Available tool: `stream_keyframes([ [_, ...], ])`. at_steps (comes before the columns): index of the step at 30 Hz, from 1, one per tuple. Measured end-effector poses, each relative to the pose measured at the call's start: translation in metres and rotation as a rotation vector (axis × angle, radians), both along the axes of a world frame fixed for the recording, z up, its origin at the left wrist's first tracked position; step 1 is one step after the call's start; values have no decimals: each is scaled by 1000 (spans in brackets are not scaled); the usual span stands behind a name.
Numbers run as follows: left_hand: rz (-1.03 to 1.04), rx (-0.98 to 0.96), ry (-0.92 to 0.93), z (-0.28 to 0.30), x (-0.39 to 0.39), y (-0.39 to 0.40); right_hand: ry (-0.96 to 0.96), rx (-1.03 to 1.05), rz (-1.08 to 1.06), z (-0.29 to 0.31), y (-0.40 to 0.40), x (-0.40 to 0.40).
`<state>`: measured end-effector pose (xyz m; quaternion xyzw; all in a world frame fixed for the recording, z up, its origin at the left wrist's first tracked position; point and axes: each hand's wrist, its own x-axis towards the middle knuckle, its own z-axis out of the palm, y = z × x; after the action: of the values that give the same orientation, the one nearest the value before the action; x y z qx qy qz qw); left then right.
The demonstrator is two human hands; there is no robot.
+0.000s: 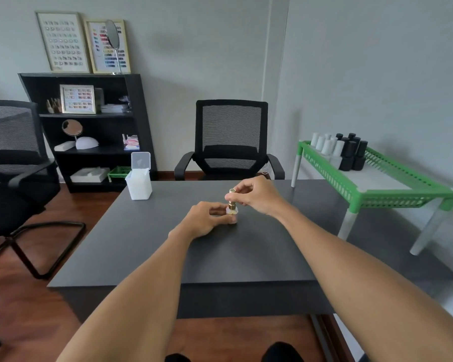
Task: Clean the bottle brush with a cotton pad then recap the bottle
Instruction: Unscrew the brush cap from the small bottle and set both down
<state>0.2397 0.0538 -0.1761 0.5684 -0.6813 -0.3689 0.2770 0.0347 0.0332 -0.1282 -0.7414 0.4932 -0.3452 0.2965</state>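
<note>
Standing on the dark table (259,246), the small bottle (232,216) was steadied low at its base by the left hand (203,220), fingers pinched around the glass. Just above that hold, the right hand (256,195) pinched the gold cap (232,198) at its top. Likely light, rigid, slick and breakable; 2 holds suited it.

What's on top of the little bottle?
A gold cap, pinched by the right hand. The left hand steadies the small bottle on the table. Any brush under the cap is hidden.
</note>
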Motion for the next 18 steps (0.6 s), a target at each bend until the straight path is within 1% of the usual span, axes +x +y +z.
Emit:
stream_keyframes([
  [4,-5,-8,-14,1,0,3,42,18,83,4,-2,-4],
  [9,7,-37,0,-2,-1,7,64,-31,27,1,0,-1],
  [13,17,-23,14,-4,-1,6,48,3,104,2,0,1],
  [15,19,-24,13,-5,-1,6,60,9,81,4,2,3],
  [18,17,-19,9,-5,0,4,101,-47,32,5,-1,3],
])
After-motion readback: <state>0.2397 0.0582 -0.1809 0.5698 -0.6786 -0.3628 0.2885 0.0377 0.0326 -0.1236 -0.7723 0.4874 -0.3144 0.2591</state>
